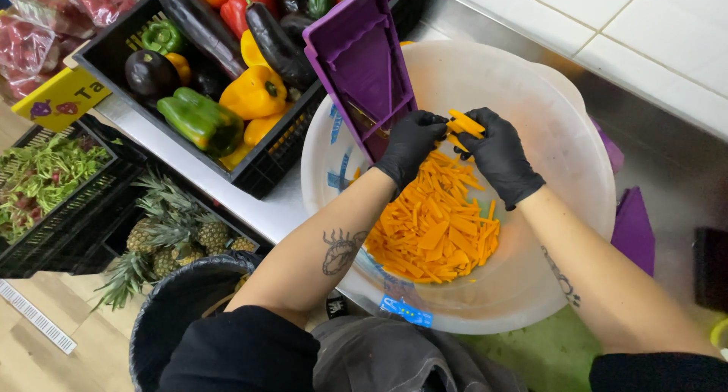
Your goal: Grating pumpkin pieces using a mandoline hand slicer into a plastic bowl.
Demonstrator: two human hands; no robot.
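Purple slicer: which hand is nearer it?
Left. The left hand touches the lower edge of the purple slicer; the right hand is farther right, holding an orange piece.

The purple slicer is running off the top edge at twelve o'clock, and its lower end is hiding behind the left hand. The orange piece pinched between both gloved hands is mostly showing only its top; the right hand is covering the rest. The black crate of peppers and eggplants is getting cut off at eleven o'clock. The bin at seven o'clock is disappearing behind the sleeve. A dark object at three o'clock is too cropped to identify.
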